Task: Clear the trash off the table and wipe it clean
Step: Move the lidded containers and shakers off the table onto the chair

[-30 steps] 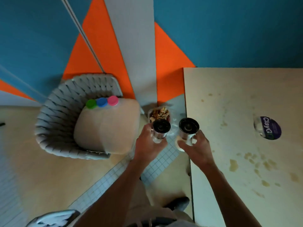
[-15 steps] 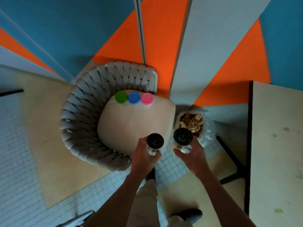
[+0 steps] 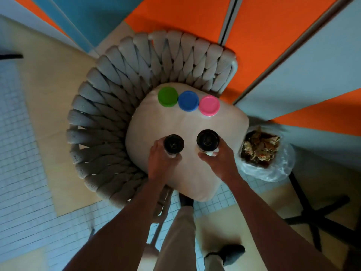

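My left hand grips a black-topped shaker and my right hand grips a second, slightly larger black-topped shaker. Both are held upright over the beige cushion of a woven grey chair. At the back of the cushion stand three jars in a row, with a green lid, a blue lid and a pink lid. A bin lined with a clear plastic bag and filled with crumpled trash stands on the floor right of the chair. The table is out of view.
Black table legs spread over the floor at the lower right. My trouser leg and dark shoe are below the chair. Orange, blue and grey wall panels close off the far side.
The view has swung left, from the stained table to the chair. Both hands carried the shakers from beside the bin to above the chair cushion.
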`<control>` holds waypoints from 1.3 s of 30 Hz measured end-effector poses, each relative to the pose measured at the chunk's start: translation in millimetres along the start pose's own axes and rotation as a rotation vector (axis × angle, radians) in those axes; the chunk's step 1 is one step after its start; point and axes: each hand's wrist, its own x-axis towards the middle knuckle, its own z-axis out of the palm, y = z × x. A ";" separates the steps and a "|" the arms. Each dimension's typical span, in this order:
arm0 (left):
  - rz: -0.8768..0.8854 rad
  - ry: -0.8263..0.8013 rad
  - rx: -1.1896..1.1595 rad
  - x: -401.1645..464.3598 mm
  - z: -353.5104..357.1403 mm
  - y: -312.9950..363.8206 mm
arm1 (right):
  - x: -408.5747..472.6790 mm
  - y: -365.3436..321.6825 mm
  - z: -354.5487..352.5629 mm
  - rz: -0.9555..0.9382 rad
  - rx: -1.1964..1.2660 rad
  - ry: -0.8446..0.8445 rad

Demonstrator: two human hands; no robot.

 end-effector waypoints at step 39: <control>-0.226 -0.248 -0.016 35.7 46.3 -42.3 | 49.5 49.3 42.1 0.254 -0.205 -0.212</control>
